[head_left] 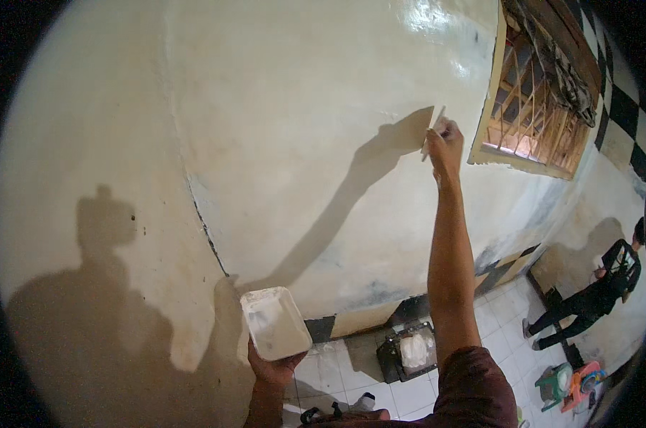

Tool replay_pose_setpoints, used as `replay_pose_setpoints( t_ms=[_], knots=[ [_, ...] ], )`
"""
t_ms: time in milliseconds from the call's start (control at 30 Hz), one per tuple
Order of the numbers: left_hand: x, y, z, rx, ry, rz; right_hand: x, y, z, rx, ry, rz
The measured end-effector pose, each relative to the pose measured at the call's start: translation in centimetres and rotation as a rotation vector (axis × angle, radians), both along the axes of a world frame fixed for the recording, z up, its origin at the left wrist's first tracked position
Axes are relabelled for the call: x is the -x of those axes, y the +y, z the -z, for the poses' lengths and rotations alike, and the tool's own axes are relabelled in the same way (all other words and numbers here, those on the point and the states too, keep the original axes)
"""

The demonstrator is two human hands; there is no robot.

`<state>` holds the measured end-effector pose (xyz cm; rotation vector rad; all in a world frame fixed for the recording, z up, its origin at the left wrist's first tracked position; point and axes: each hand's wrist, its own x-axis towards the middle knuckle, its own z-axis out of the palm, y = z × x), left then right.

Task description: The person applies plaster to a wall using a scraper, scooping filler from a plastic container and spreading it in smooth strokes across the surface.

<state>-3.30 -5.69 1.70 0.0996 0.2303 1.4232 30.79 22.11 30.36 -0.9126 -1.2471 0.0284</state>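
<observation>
My right arm stretches up toward the pale plastered wall (266,128). In my right hand (446,141) is a thin, flat, light-coloured scraper (441,114), gripped near the window and seen almost edge-on. Whether its edge touches the wall I cannot tell. Low in front of me, my left hand (271,367) holds a white rectangular plastic tub (294,321) from beneath, its fingers closed round the lower side. Whitish smears coat the tub's inside and rim. A dark crack (207,232) runs down the wall above the tub.
To the right of my right hand is a barred window (530,107) with dark cloth hanging over it. A black crate (391,357) with a white bundle stands on the tiled floor (330,371). At the right, a person in dark clothes (598,299) stands near green and orange stools (551,389).
</observation>
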Motion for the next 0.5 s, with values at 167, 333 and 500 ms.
replay_pose_setpoints(
  t_ms=[167,333,500],
  knots=[
    [-0.3,-0.5,0.1,0.024,0.036,-0.040,15.8,2.2,1.9,-0.056,-0.466,0.151],
    [0.3,-0.8,0.9,-0.039,-0.108,-0.032,25.9,-6.3,3.3,0.158,-0.471,-0.090],
    [0.5,-1.3,0.7,0.002,-0.014,-0.080,22.4,-6.7,6.5,-0.126,-0.754,0.182]
  ],
)
